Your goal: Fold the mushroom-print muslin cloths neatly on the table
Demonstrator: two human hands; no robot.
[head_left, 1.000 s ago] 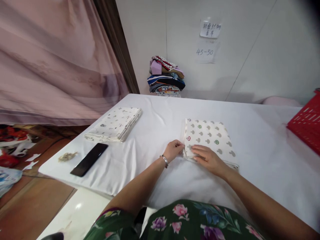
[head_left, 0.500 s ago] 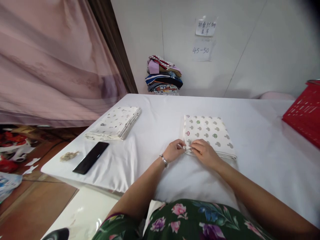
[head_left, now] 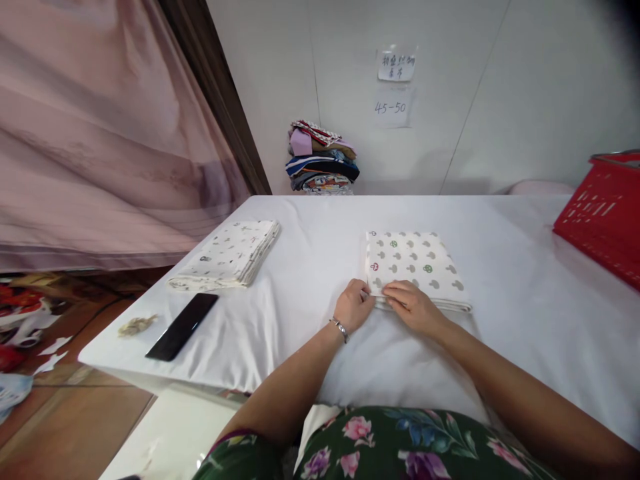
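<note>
A white cloth printed with grey, green and red mushrooms (head_left: pixel 413 260) lies folded into a flat rectangle, its layered near edge facing me. At its near left corner my left hand (head_left: pixel 354 307), with a bracelet on the wrist, is closed on the edge of the fabric. Just to the right, my right hand (head_left: pixel 411 307) pinches the same near edge, fingers together on top and thumb tucked below. The fingertips of both hands are a short gap apart. What the thumbs do underneath is partly hidden.
Another folded white printed cloth (head_left: pixel 227 253) lies on the white-covered table (head_left: pixel 320 247) at left. Near it are a black phone (head_left: pixel 183 327) and a small beige tangle (head_left: pixel 137 325). A red basket (head_left: pixel 605 217) stands at right; a textile stack (head_left: pixel 323 160) stands by the wall.
My left hand has turned slightly and its fingers have curled in at the corner. The cloth's near left edge lies flatter. The view has shifted a little.
</note>
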